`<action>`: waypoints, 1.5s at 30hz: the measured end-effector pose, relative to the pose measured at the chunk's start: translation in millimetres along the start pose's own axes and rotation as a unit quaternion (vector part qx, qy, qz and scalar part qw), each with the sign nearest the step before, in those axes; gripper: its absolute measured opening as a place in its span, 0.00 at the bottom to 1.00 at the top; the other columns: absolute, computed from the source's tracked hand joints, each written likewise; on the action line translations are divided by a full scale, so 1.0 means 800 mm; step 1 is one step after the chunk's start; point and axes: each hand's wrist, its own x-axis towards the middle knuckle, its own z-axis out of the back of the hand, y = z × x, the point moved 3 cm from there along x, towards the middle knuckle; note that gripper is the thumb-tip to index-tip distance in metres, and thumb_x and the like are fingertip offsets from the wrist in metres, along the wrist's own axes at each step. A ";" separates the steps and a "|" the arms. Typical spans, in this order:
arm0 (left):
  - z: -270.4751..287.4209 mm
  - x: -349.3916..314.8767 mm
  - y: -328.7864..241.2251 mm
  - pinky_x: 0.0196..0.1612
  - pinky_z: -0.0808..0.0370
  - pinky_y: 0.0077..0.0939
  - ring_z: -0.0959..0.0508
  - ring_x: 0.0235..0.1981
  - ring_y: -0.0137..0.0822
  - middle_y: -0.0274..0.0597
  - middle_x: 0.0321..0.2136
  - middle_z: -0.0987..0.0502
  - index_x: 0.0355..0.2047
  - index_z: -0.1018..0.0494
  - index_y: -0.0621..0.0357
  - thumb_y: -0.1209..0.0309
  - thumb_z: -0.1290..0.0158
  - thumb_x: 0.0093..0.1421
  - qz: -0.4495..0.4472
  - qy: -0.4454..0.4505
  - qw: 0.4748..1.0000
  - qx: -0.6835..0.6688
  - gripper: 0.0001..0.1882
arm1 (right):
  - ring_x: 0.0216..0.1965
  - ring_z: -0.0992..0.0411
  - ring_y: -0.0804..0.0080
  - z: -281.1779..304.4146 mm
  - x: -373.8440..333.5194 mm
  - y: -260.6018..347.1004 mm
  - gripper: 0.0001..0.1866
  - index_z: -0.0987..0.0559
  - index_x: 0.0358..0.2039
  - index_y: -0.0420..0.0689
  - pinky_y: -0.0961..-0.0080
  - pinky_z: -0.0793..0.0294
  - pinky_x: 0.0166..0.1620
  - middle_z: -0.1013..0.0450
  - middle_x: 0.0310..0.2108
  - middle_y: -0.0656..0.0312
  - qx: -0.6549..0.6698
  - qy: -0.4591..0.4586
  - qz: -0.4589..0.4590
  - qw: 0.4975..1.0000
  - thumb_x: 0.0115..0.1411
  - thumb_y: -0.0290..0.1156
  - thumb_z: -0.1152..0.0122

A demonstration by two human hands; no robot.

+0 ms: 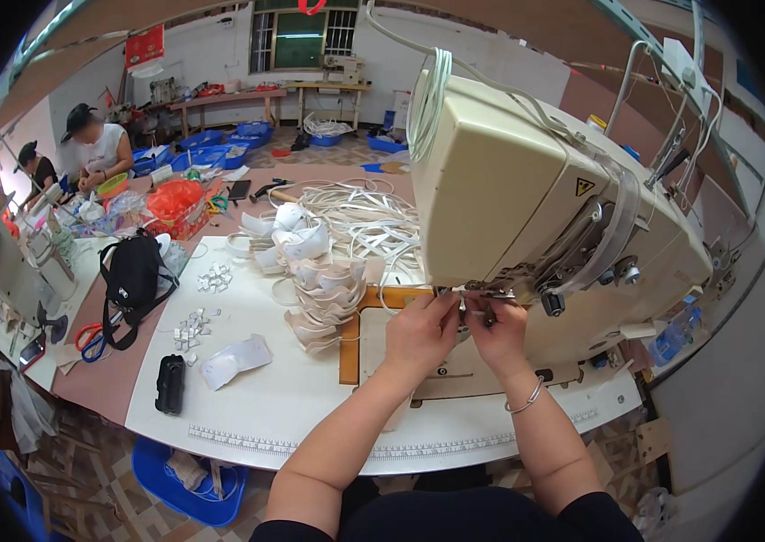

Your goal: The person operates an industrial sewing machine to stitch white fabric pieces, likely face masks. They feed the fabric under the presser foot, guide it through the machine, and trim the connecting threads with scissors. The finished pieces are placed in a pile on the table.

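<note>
My left hand [420, 336] and my right hand [500, 332] meet under the needle area of a large cream sewing machine [500, 181]. Both have their fingers pinched together, close to each other. Whatever they grip is too small and too hidden by the fingers to name. An orange-brown frame [349, 348] lies on the machine bed beside my left hand. Left of it sits a stack of beige, cup-shaped fabric pieces [324, 303], with white cups [297, 233] behind. A heap of white straps [360, 217] spreads farther back.
On the white table [247, 406] lie small white pieces [191, 330], a white packet [236, 361] and a black case [170, 384]. Farther left are a black bag [134, 280] and scissors [91, 341]. A blue tub [188, 483] stands below. Other people [102, 149] sit at the far left.
</note>
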 end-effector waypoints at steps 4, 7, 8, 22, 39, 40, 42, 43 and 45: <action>0.000 -0.001 0.000 0.19 0.31 0.28 0.27 0.16 0.37 0.38 0.17 0.30 0.30 0.24 0.54 0.72 0.45 0.50 0.001 0.003 1.000 0.001 0.06 | 0.17 0.28 0.75 -0.002 -0.002 -0.001 0.07 0.24 0.28 0.41 0.82 0.30 0.22 0.26 0.20 0.61 0.007 -0.009 -0.001 1.000 0.45 0.21 0.41; -0.001 -0.002 -0.001 0.19 0.31 0.29 0.27 0.16 0.38 0.38 0.17 0.30 0.30 0.24 0.53 0.72 0.45 0.50 -0.003 0.001 1.000 -0.005 0.06 | 0.16 0.29 0.75 -0.002 -0.003 -0.004 0.07 0.24 0.28 0.42 0.82 0.31 0.21 0.26 0.20 0.61 -0.036 -0.004 -0.006 0.999 0.45 0.22 0.41; 0.000 -0.001 -0.001 0.19 0.31 0.29 0.27 0.16 0.38 0.38 0.17 0.30 0.30 0.24 0.53 0.72 0.45 0.50 -0.005 0.000 1.000 -0.006 0.06 | 0.16 0.29 0.75 -0.003 -0.003 -0.003 0.06 0.24 0.28 0.42 0.82 0.31 0.21 0.27 0.19 0.61 -0.032 -0.006 -0.007 0.999 0.46 0.22 0.41; 0.000 -0.001 -0.001 0.18 0.31 0.27 0.28 0.15 0.35 0.37 0.16 0.30 0.31 0.24 0.53 0.72 0.45 0.50 -0.004 0.003 1.000 0.002 0.06 | 0.15 0.29 0.73 -0.004 -0.003 -0.002 0.07 0.24 0.27 0.42 0.81 0.32 0.21 0.28 0.17 0.59 -0.041 -0.015 -0.008 0.999 0.44 0.22 0.41; 0.014 -0.008 -0.012 0.28 0.28 0.25 0.25 0.28 0.36 0.43 0.30 0.26 0.34 0.27 0.61 0.77 0.44 0.47 -0.193 -0.059 0.979 -0.015 0.12 | 0.19 0.36 0.78 0.020 -0.030 -0.019 0.06 0.26 0.25 0.42 0.84 0.36 0.23 0.34 0.18 0.65 -0.031 -0.083 -0.015 0.996 0.44 0.19 0.42; 0.019 -0.008 -0.006 0.31 0.28 0.25 0.26 0.30 0.36 0.44 0.33 0.27 0.37 0.29 0.61 0.78 0.44 0.47 -0.134 -0.069 0.988 -0.025 0.14 | 0.19 0.37 0.79 0.025 -0.035 -0.026 0.07 0.26 0.26 0.42 0.85 0.37 0.23 0.35 0.18 0.66 -0.032 -0.091 -0.017 0.995 0.43 0.19 0.42; 0.028 -0.011 0.002 0.37 0.29 0.25 0.28 0.36 0.34 0.45 0.38 0.29 0.41 0.31 0.62 0.78 0.44 0.48 -0.015 -0.087 0.995 -0.047 0.18 | 0.18 0.39 0.80 0.031 -0.053 -0.051 0.08 0.27 0.26 0.42 0.85 0.38 0.22 0.36 0.19 0.66 -0.024 -0.110 -0.035 0.993 0.43 0.18 0.43; 0.026 -0.008 0.005 0.48 0.35 0.31 0.31 0.47 0.40 0.45 0.43 0.29 0.47 0.35 0.60 0.76 0.45 0.48 0.135 -0.041 0.980 -0.137 0.24 | 0.18 0.40 0.81 0.035 -0.060 -0.059 0.08 0.28 0.26 0.42 0.86 0.39 0.22 0.37 0.19 0.66 -0.019 -0.120 -0.045 0.992 0.43 0.17 0.43; 0.012 -0.007 0.021 0.50 0.36 0.30 0.32 0.49 0.37 0.43 0.45 0.30 0.50 0.36 0.60 0.76 0.46 0.49 0.231 0.042 0.919 -0.318 0.26 | 0.18 0.40 0.82 0.038 -0.067 -0.061 0.08 0.28 0.25 0.42 0.86 0.40 0.22 0.37 0.20 0.66 -0.011 -0.123 -0.052 0.991 0.43 0.17 0.44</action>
